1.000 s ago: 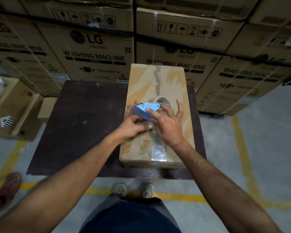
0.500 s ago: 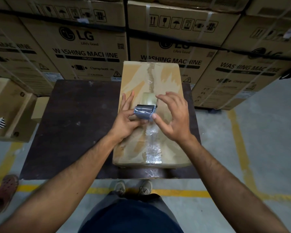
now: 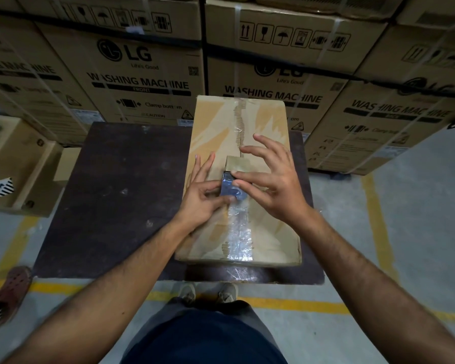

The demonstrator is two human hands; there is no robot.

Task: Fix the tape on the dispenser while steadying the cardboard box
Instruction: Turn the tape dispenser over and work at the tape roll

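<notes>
A long cardboard box (image 3: 272, 233) lies on a dark table (image 3: 121, 195), its top seam partly covered by shiny clear tape (image 3: 239, 236) near me. A small blue tape dispenser (image 3: 230, 189) rests on the middle of the box top, with a brown tape strip (image 3: 243, 164) stretching away from it. My left hand (image 3: 204, 197) pinches the dispenser's near left side, fingers lying on the box. My right hand (image 3: 272, 179) comes from the right, thumb and forefinger touching the dispenser's top, the other fingers spread above the box.
Stacked washing machine cartons (image 3: 142, 74) wall off the far side right behind the table. A smaller open carton (image 3: 16, 164) stands at the left. Another person's sandalled foot (image 3: 9, 290) is on the floor at lower left. Yellow floor lines (image 3: 300, 306) run under my shoes.
The dispenser has been turned from lying broadside to end-on, then shifted slightly toward me. My right hand lifted off it, fingers spread, and now touches it with thumb and forefinger.
</notes>
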